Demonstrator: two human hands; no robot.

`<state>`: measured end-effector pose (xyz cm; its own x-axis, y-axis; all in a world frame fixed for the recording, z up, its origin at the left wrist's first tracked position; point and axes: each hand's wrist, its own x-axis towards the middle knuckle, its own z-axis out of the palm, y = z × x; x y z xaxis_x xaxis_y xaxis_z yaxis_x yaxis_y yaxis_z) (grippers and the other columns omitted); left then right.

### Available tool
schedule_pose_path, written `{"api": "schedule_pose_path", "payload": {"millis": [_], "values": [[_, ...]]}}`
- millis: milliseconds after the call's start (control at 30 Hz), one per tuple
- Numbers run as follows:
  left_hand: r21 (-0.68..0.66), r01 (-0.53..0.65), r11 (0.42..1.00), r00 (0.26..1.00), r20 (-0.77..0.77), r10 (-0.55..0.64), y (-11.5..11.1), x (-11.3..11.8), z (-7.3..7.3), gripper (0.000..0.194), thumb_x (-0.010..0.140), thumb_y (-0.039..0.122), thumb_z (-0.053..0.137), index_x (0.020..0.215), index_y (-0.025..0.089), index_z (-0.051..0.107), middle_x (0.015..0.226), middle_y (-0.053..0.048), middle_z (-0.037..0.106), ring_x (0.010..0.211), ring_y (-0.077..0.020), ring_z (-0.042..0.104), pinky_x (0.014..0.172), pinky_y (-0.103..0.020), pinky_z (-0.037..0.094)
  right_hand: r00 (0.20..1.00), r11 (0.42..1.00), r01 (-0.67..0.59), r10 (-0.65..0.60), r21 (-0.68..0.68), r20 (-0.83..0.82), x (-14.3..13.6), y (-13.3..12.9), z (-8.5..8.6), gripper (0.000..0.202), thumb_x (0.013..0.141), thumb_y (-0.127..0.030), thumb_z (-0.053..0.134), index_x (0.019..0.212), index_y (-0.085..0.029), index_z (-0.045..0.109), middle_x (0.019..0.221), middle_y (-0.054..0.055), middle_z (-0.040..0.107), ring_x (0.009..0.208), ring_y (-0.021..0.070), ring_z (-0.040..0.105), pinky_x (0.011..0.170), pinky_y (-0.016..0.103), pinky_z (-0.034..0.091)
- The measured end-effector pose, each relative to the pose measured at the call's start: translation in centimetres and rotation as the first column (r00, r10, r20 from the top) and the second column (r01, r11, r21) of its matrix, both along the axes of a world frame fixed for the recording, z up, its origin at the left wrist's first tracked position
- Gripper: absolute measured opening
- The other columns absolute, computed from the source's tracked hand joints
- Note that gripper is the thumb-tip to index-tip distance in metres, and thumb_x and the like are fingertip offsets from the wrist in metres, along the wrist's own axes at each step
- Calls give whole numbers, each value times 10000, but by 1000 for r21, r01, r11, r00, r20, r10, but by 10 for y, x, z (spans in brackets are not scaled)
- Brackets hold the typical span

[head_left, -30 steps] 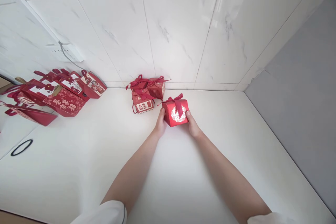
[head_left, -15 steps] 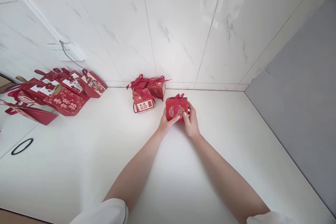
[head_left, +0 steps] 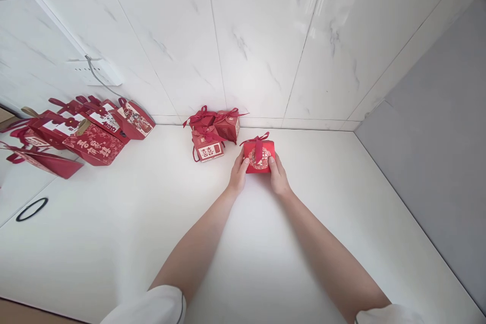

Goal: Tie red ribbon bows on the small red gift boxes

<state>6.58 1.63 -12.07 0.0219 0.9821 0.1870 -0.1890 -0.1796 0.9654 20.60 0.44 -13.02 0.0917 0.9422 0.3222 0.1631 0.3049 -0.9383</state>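
Observation:
A red gift box [head_left: 250,166] with a gold round pattern and a red ribbon bow on top is between my two hands. My left hand [head_left: 238,173] grips its left side, thumb on the front edge. On the opposite side my right hand [head_left: 278,174] holds it the same way, fingers hidden behind the box. Just to the left, three smaller red gift boxes [head_left: 208,153] with ribbon bows stand together near the wall; the front one bears a pale label with red characters.
At the left, several red gift bags [head_left: 94,147] with looped handles stand bunched by the wall below a socket [head_left: 94,73] with a grey cable. A black ring [head_left: 32,209] lies on the white tabletop [head_left: 114,243]. A grey panel [head_left: 429,111] bounds the right side.
The box has turned slightly and shifted a little to the right, its front now facing up more. Both thumbs have moved outward to its side edges.

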Motion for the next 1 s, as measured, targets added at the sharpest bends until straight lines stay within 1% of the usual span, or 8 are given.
{"api": "schedule_pose_path", "payload": {"millis": [100, 200, 333, 433, 533, 633, 800, 1000], "values": [[6, -117, 993, 991, -65, 117, 1, -2, -2, 584, 825, 450, 594, 1361, 256, 467, 1399, -60, 480, 1199, -248, 519, 994, -368, 443, 989, 988, 150, -150, -27, 11, -2, -4, 3, 468, 936, -476, 386, 1340, -241, 395, 1409, 109, 432, 1262, 242, 453, 1012, 474, 410], [11, -204, 979, 974, -101, 204, 2, -4, -3, 565, 825, 448, 595, 1347, 262, 487, 1380, -61, 494, 1172, -240, 531, 976, -356, 452, 953, 948, 268, -287, 173, 97, -3, -10, 8, 377, 905, -402, 479, 1239, -229, 451, 1464, 113, 328, 1348, 256, 341, 1061, 500, 347], [52, -182, 982, 970, -152, 188, 0, -6, -3, 565, 835, 449, 579, 1357, 257, 477, 1350, -74, 510, 1130, -234, 546, 928, -347, 477, 896, 882, 127, -299, 455, 329, -4, -15, 14, 203, 889, -326, 496, 1057, -256, 584, 1460, 67, 339, 1354, 278, 330, 1084, 524, 300], [142, -95, 985, 964, -235, 126, -2, -7, -3, 605, 817, 449, 596, 1376, 268, 450, 1339, -84, 507, 1110, -238, 547, 836, -324, 509, 863, 848, 47, -301, 527, 407, -5, -15, 16, 343, 878, -340, 496, 1215, -296, 534, 1536, 48, 203, 1374, 307, 290, 1087, 554, 274], [192, -47, 980, 946, -307, 106, -4, -7, -3, 642, 793, 450, 620, 1384, 277, 438, 1325, -92, 508, 1103, -244, 543, 758, -297, 514, 882, 844, 83, -310, 529, 356, -4, -14, 15, 552, 908, -367, 407, 1440, -312, 270, 1570, 57, 81, 1406, 312, 221, 1079, 572, 275], [190, -37, 981, 948, -305, 95, -4, -7, -3, 642, 795, 448, 615, 1386, 271, 436, 1336, -101, 500, 1103, -246, 538, 743, -289, 508, 890, 870, 158, -331, 466, 315, -3, -14, 14, 632, 925, -392, 345, 1494, -302, 85, 1555, 70, 142, 1420, 308, 177, 1098, 595, 221], [124, -30, 992, 978, -199, 55, -4, -5, 1, 620, 796, 454, 612, 1364, 254, 462, 1352, -99, 506, 1104, -252, 541, 769, -301, 505, 909, 897, 248, -346, 366, 231, -3, -18, 15, 642, 924, -415, 340, 1495, -294, 72, 1535, 71, 189, 1424, 316, 143, 1116, 616, 147], [77, -34, 996, 993, -114, 43, -3, -4, 5, 569, 798, 454, 613, 1317, 247, 508, 1349, -81, 522, 1095, -253, 561, 873, -349, 491, 929, 914, 276, -333, 299, 160, -1, -17, 18, 575, 940, -404, 326, 1480, -293, 161, 1486, 91, 248, 1408, 278, 203, 1115, 557, 229]]}}
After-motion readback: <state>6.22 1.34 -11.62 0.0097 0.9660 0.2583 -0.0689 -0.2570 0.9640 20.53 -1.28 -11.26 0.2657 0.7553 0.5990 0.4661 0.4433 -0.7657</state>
